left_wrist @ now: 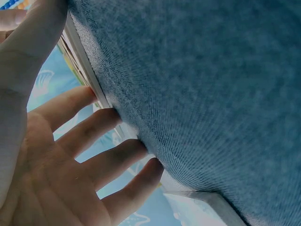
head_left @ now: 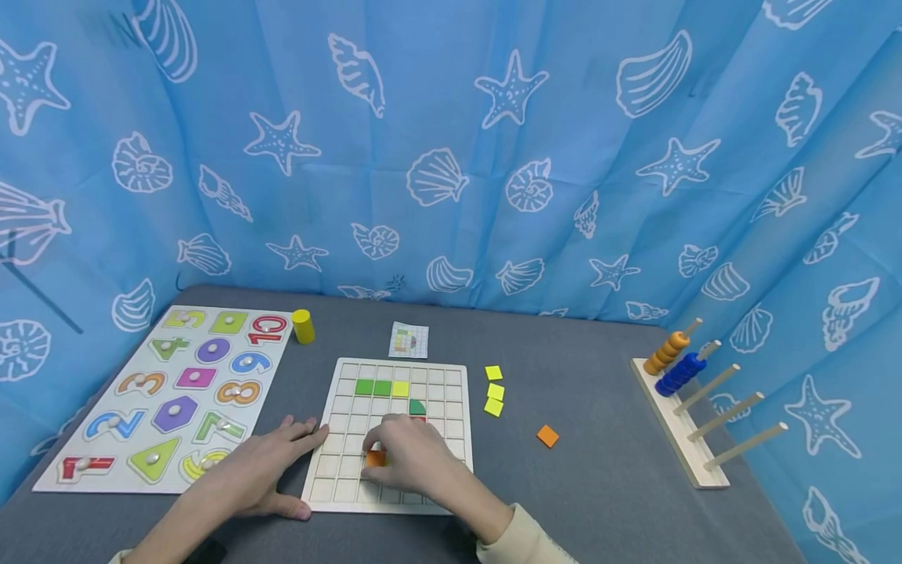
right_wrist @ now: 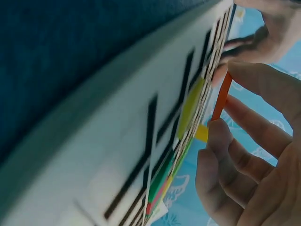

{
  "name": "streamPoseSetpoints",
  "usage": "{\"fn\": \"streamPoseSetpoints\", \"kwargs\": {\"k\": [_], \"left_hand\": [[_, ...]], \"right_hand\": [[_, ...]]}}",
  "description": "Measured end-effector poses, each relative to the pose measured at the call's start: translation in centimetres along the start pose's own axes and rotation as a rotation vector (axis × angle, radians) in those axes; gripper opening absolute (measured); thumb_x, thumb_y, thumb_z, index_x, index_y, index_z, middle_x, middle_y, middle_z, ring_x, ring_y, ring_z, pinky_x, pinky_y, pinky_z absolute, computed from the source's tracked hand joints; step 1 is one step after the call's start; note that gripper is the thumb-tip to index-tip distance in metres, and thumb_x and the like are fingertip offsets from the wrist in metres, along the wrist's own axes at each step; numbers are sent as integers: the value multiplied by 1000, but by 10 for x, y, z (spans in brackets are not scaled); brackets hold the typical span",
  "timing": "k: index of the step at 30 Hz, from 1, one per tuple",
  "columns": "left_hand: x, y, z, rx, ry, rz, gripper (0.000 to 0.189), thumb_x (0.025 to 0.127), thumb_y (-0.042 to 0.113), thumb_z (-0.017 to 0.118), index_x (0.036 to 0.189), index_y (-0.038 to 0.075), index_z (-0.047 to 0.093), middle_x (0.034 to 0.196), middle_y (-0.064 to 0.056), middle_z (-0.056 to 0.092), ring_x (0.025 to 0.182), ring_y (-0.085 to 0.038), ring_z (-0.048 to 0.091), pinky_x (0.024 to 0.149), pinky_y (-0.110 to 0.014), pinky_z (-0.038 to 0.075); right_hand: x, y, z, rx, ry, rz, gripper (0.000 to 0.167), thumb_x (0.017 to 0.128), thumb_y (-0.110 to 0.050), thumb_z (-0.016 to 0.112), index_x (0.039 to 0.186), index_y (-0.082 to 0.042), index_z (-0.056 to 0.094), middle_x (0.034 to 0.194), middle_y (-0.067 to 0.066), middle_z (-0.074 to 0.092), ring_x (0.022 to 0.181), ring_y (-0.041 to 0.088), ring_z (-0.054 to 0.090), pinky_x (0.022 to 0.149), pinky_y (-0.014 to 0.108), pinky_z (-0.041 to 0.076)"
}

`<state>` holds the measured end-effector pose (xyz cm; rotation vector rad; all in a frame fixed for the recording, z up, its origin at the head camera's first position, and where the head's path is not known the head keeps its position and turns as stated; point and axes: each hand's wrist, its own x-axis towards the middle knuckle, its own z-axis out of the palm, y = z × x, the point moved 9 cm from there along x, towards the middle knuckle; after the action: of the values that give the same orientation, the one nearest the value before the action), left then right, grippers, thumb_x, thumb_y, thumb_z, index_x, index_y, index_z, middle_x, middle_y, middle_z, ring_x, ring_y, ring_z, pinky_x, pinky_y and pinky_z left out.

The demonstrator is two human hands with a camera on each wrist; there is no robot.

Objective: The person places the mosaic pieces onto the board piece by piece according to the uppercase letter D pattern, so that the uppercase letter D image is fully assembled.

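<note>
A white wooden grid board [head_left: 326,468] lies in front of me. In its upper rows sit green square tiles [head_left: 373,388], a yellow square tile [head_left: 400,388] and a green piece with a rounded corner [head_left: 417,407]; a bit of red shows below, partly hidden by my right hand. My right hand [head_left: 412,454] pinches an orange square tile [head_left: 376,458] between thumb and fingers, close over the lower left squares. The right wrist view shows this tile [right_wrist: 222,96] held on edge. My left hand [head_left: 264,468] rests at the board's left edge, fingers spread, fingertips on the grey cloth.
A number-and-shape puzzle board [head_left: 151,345] lies left, with a yellow cylinder [head_left: 304,327] beside it. Behind the grid is a small pattern card [head_left: 409,341]. To the right lie yellow tiles [head_left: 494,407], an orange tile [head_left: 547,436] and a peg stand with beads [head_left: 680,423].
</note>
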<state>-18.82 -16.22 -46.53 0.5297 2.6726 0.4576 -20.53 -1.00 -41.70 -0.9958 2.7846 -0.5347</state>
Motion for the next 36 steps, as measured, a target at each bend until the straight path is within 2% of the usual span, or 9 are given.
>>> {"fn": "streamPoseSetpoints", "kwargs": {"k": [11,26,36], "left_hand": [[1,0,0,-1,-2,1,113,65,69,83,155,14,45,159,-20,44,144,-58,37,105,-77,38],[3,-1,1,11,-18,-23,114,63,71,83,155,14,45,160,-19,44,145,-57,37,106,-78,36],[3,-1,1,11,-9,-6,114,64,70,83,155,13,45,160,-19,44,144,-58,37,105,-76,38]], "right_hand": [[3,-5,12,11,0,-17,21,80,-29,88,94,-16,80,76,-7,65,64,-1,43,50,14,34],[2,-2,12,-22,-21,20,25,78,-31,90,99,-21,82,80,-9,69,69,-3,51,53,13,39],[0,-2,13,12,-30,2,23,77,-22,91,99,-17,83,82,-7,71,64,-2,47,51,15,38]]}}
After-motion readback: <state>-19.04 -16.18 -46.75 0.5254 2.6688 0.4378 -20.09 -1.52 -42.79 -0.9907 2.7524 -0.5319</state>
